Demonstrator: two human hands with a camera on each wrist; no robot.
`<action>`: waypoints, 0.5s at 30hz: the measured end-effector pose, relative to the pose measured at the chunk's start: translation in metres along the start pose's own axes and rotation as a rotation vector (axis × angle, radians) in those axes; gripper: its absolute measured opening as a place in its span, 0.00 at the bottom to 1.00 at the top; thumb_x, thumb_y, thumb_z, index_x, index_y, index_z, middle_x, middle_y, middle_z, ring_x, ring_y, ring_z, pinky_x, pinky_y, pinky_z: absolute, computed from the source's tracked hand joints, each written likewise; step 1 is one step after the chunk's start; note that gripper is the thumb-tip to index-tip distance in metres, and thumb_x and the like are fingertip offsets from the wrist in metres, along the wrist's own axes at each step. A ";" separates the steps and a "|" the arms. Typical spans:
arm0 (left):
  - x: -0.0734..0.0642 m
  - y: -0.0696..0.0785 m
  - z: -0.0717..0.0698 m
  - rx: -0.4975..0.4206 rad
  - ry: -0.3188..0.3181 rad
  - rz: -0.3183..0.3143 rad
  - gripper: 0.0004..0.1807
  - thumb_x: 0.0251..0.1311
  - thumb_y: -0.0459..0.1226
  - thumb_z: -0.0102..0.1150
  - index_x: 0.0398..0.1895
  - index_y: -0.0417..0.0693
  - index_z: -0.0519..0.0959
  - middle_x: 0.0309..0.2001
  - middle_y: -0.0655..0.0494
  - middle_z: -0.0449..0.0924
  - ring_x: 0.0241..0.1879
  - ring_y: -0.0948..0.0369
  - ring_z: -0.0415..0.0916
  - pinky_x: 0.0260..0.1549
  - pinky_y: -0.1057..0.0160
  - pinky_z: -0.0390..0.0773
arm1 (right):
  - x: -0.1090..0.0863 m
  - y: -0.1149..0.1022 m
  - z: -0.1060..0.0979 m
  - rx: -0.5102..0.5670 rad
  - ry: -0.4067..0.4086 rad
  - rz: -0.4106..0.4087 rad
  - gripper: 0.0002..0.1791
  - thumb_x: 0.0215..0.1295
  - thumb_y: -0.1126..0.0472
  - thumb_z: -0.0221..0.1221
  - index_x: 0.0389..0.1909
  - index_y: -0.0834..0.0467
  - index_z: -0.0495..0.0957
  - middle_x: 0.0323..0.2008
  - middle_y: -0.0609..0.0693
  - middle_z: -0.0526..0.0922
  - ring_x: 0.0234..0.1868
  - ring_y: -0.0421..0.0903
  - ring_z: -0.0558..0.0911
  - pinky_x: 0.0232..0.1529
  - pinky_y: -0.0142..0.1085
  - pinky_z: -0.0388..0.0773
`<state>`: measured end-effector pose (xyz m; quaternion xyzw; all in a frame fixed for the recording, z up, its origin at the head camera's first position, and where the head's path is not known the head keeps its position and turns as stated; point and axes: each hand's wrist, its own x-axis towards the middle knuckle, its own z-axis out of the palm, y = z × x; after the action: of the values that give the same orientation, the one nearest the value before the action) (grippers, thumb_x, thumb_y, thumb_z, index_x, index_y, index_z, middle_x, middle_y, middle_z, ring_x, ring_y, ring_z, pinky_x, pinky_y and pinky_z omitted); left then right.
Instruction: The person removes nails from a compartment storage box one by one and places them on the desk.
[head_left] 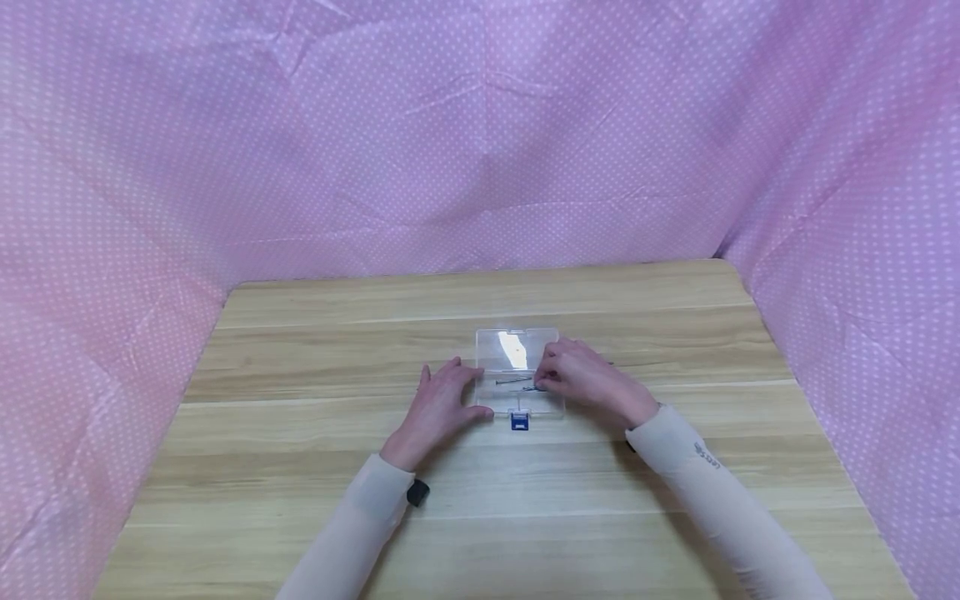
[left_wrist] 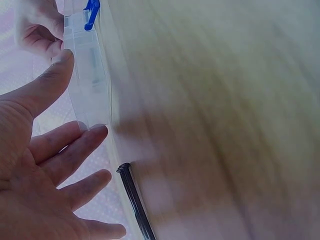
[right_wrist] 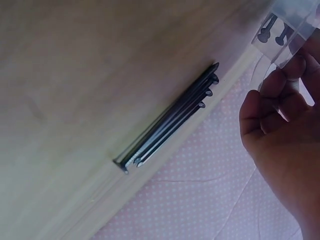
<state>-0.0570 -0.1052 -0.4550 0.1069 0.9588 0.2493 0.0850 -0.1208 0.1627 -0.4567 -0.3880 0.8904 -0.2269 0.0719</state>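
Note:
A clear plastic box (head_left: 489,403) lies open on the table, its lid (head_left: 491,350) folded back. Dark nails (head_left: 513,381) are inside, their heads showing through the wall in the right wrist view. My left hand (head_left: 442,404) holds the box's left end between thumb and fingers, the other fingers spread. Over the right compartment, my right hand (head_left: 585,379) has its fingertips pinched at the dark nails; the fingertips are partly hidden. A blue latch (head_left: 520,421) hangs from the front edge.
Several loose nails (right_wrist: 170,120) lie side by side on the wooden table (head_left: 300,358) by the right hand. Past the left fingertips lies a slim black rod-like thing (left_wrist: 135,200). Pink dotted cloth (head_left: 480,150) hangs around the table's back and sides.

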 end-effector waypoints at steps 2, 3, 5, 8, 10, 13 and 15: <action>0.000 0.000 -0.001 0.002 0.000 0.002 0.38 0.52 0.49 0.79 0.65 0.45 0.78 0.66 0.45 0.77 0.76 0.45 0.59 0.75 0.31 0.40 | 0.000 0.000 0.000 0.015 0.000 0.004 0.04 0.67 0.59 0.69 0.40 0.53 0.90 0.36 0.40 0.80 0.39 0.41 0.75 0.44 0.38 0.76; 0.000 0.000 -0.001 0.003 0.000 0.004 0.38 0.52 0.49 0.79 0.65 0.45 0.78 0.66 0.45 0.77 0.76 0.45 0.59 0.75 0.31 0.40 | 0.000 0.000 -0.001 0.022 0.002 0.006 0.04 0.67 0.59 0.69 0.40 0.53 0.90 0.36 0.40 0.80 0.39 0.41 0.75 0.44 0.38 0.76; 0.000 -0.001 -0.002 0.009 0.001 0.007 0.38 0.53 0.50 0.79 0.65 0.45 0.78 0.66 0.45 0.77 0.76 0.45 0.59 0.75 0.31 0.40 | 0.000 -0.001 -0.001 0.036 0.005 0.013 0.04 0.67 0.59 0.69 0.40 0.52 0.90 0.36 0.39 0.80 0.39 0.40 0.74 0.43 0.37 0.76; -0.001 -0.002 -0.004 0.022 0.004 0.014 0.38 0.53 0.51 0.79 0.65 0.45 0.78 0.66 0.45 0.78 0.76 0.46 0.59 0.74 0.31 0.41 | 0.000 -0.002 -0.002 0.046 0.020 0.015 0.03 0.67 0.60 0.70 0.39 0.53 0.90 0.35 0.39 0.80 0.39 0.40 0.74 0.42 0.36 0.75; -0.001 -0.003 -0.004 0.030 0.005 0.017 0.38 0.53 0.51 0.79 0.65 0.45 0.78 0.66 0.45 0.78 0.76 0.46 0.60 0.74 0.31 0.41 | -0.001 -0.003 -0.003 0.050 0.033 0.012 0.03 0.67 0.60 0.70 0.39 0.53 0.90 0.35 0.39 0.80 0.39 0.40 0.74 0.42 0.36 0.75; 0.000 -0.004 -0.005 0.040 0.008 0.022 0.38 0.52 0.51 0.79 0.65 0.45 0.79 0.66 0.45 0.78 0.76 0.45 0.60 0.74 0.31 0.42 | -0.001 -0.004 -0.004 0.044 0.056 0.005 0.03 0.65 0.61 0.70 0.38 0.54 0.90 0.34 0.39 0.80 0.39 0.41 0.75 0.42 0.37 0.76; 0.000 -0.004 -0.005 0.045 0.009 0.024 0.38 0.52 0.51 0.79 0.65 0.45 0.79 0.66 0.45 0.78 0.76 0.45 0.60 0.74 0.30 0.42 | -0.002 -0.005 -0.004 0.037 0.068 0.006 0.03 0.65 0.62 0.71 0.38 0.55 0.90 0.34 0.40 0.81 0.39 0.41 0.75 0.43 0.39 0.76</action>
<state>-0.0591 -0.1113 -0.4525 0.1190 0.9631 0.2293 0.0754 -0.1173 0.1626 -0.4504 -0.3758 0.8893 -0.2559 0.0496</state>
